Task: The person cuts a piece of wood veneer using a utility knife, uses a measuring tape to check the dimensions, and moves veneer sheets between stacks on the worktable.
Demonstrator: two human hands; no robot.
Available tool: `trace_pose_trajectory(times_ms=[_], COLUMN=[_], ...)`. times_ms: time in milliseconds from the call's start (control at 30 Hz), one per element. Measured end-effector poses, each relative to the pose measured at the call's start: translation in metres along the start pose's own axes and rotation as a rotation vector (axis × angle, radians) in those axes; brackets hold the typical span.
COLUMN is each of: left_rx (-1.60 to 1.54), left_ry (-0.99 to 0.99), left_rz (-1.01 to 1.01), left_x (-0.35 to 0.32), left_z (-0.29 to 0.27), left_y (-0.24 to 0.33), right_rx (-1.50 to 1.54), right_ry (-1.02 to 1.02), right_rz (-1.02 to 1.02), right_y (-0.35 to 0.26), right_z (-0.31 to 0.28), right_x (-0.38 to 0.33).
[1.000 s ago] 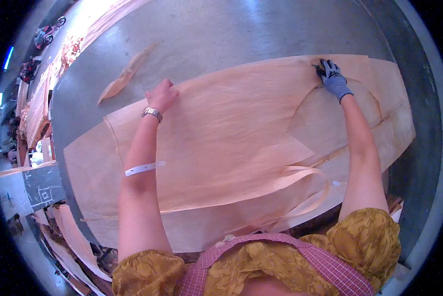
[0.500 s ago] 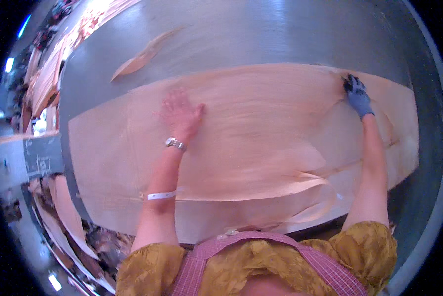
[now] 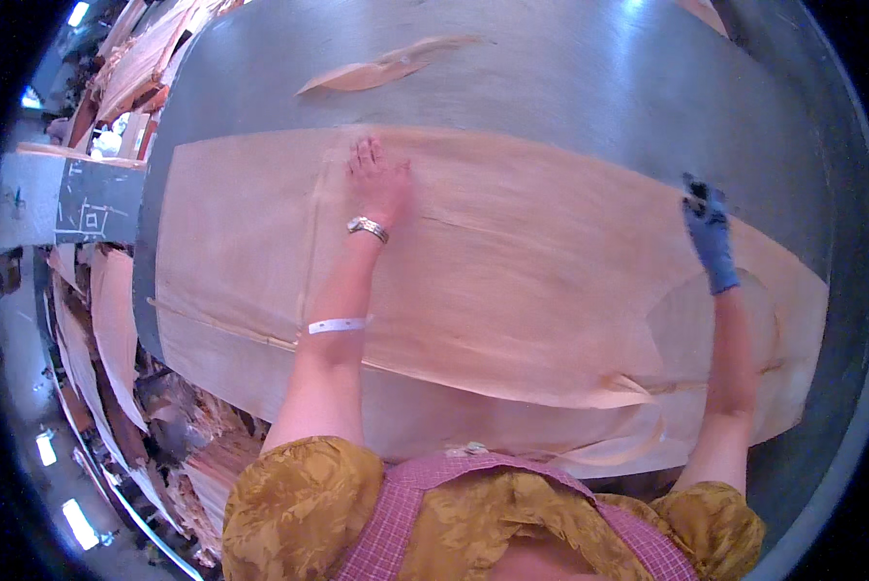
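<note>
A large, thin wood veneer sheet [image 3: 493, 281] lies across the grey table, over a paler sheet [image 3: 454, 424] that shows along the near side. My bare left hand [image 3: 380, 184] rests flat near the veneer's far edge, fingers stretched out and holding nothing. A watch [image 3: 368, 229] circles that wrist, and a white band [image 3: 337, 325] the forearm. My right hand [image 3: 709, 228], in a blue glove with dark fingertips, is at the far right edge of the veneer. Its fingers look extended and apart, though somewhat blurred. Close to me, a torn strip [image 3: 630, 392] curls up from the veneer's near edge.
A loose veneer scrap [image 3: 386, 70] lies on the grey tabletop [image 3: 551, 92] beyond the sheet. Stacked veneer pieces [image 3: 115, 300] stand left of the table, with more sheets [image 3: 149, 63] at the far left. A grey marked ledge [image 3: 100, 203] adjoins the table's left side.
My left hand has slid to the veneer's far edge. The right hand has shifted to the edge at the right. The view has turned, and the veneer's far edge sits differently.
</note>
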State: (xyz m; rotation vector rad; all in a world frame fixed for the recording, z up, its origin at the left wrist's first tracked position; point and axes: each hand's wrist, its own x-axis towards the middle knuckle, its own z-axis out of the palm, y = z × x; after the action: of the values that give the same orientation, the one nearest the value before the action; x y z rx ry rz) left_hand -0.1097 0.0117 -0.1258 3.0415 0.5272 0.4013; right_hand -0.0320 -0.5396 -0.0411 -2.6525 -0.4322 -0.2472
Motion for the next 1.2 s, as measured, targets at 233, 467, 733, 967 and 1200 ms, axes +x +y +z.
trace_pose_trajectory(times_ms=[233,467,733,967,1200], left_rx=[-0.148,-0.134,-0.057,-0.231,-0.315], left_ry=[-0.109,-0.034,-0.025,-0.277,-0.332], left_rz=[0.015,0.091,0.029,-0.074,0.153], left_x=[0.015,0.03,0.036,0.038,-0.029], left_z=[-0.023,-0.016,-0.025,-0.038,-0.07], left_y=[-0.008,-0.023,-0.018,-0.014,0.059], right_rx=[-0.106,-0.245,-0.215,-0.367,-0.228], right_ry=[-0.521,-0.564,-0.552,-0.716,-0.716], right_rz=[-0.385,-0.29,-0.401,-0.176,-0.274], right_y=[-0.287,-0.4,-0.375,-0.323,-0.287], right_z=[0.143,0.224,0.231,0.155,0.1], right_x=[0.07,0.124,0.098,-0.046,-0.075])
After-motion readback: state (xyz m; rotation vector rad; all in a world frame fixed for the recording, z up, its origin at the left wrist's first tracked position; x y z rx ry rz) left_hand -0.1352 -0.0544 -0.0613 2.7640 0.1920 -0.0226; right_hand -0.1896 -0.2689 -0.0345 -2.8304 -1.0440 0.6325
